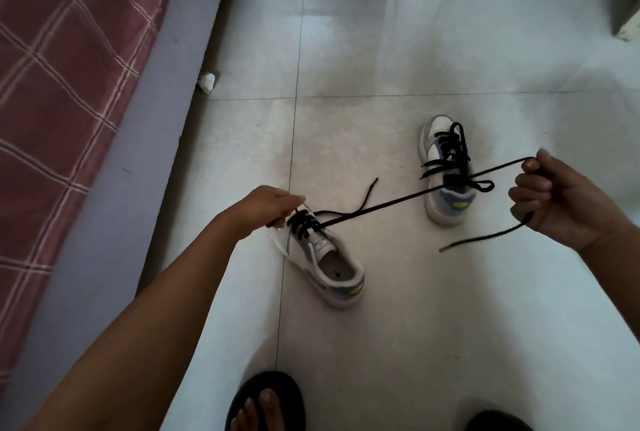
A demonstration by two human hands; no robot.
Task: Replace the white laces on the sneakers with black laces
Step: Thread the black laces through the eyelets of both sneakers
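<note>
Black lace [381, 203] gripped by right hand [561, 202]; left hand [273, 205] pinches sneaker [322, 254] toe, fingertips hidden.

You had a black lace [381, 206] in a white sneaker [325, 257] with grey-blue panels and a yellow heel mark; the second sneaker [446, 174] matched it, on pale grey floor tiles [363, 49] beside a maroon bedspread [62, 60] checked in white lines

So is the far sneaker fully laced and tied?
Yes: the far sneaker stands upright with black lacing up its front and a bow near the collar.
</note>
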